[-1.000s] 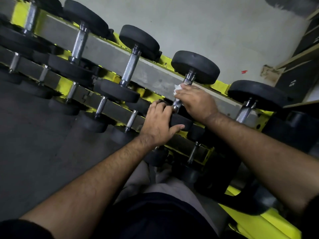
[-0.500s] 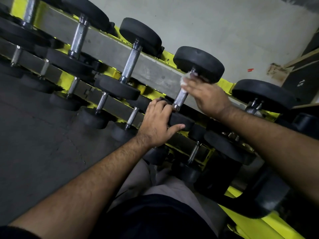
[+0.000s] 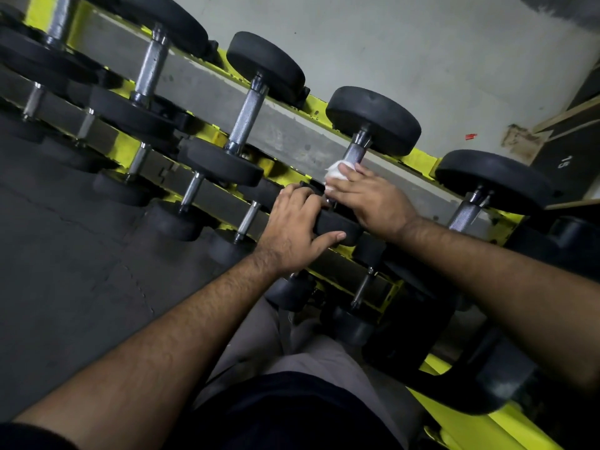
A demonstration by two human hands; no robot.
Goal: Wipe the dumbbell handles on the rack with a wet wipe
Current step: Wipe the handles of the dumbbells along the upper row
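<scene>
Gripping a crumpled white wet wipe (image 3: 336,173), the right hand (image 3: 373,199) is wrapped round the knurled steel handle (image 3: 355,152) of a black round-headed dumbbell on the yellow rack's (image 3: 418,159) top tier. The near head (image 3: 337,227) is clasped by the left hand (image 3: 292,228).

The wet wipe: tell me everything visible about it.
The wet wipe is white, crumpled into a small wad. The right hand holds it under its fingers, pressed around the lower part of a knurled metal dumbbell handle on the rack's top row. Only its upper left edge shows; the rest is hidden beneath the fingers.
</scene>
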